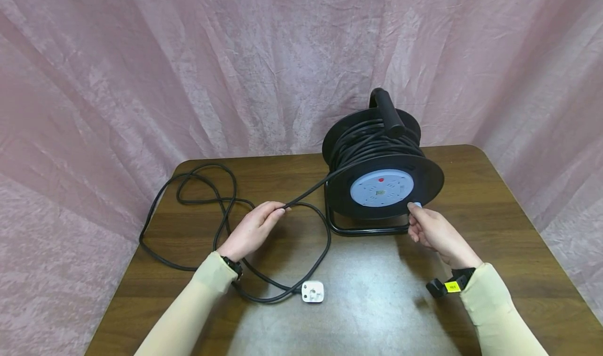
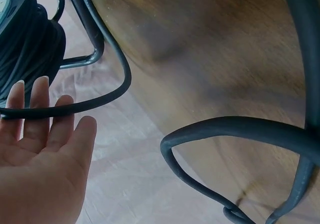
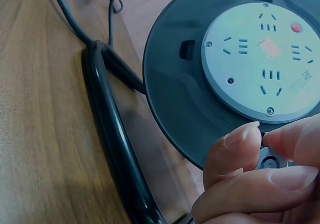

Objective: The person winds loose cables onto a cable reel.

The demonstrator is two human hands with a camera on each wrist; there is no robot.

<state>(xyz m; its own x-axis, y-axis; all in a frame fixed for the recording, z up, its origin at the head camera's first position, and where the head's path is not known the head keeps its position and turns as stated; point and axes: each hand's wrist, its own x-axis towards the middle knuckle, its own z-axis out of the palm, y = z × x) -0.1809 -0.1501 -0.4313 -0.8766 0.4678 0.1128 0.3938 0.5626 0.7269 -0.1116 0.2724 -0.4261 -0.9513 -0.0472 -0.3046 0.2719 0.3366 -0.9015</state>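
A black cable reel (image 1: 383,188) with a pale blue socket face (image 1: 382,188) stands on its tubular frame at the table's back right. Black cable is wound on its drum, and one length runs left from it to my left hand (image 1: 256,229). That hand holds the cable (image 2: 95,103) near the thumb and forefinger; in the left wrist view it crosses the extended fingers. My right hand (image 1: 435,233) pinches a small pale blue knob (image 3: 270,159) at the lower right of the reel's disc, mostly hidden by fingers and thumb.
Loose cable loops (image 1: 226,199) spread over the left of the wooden table (image 1: 485,214). A white plug (image 1: 313,291) lies near the front middle. The reel's carrying handle (image 1: 391,115) rises at the back, before a pink curtain (image 1: 282,68).
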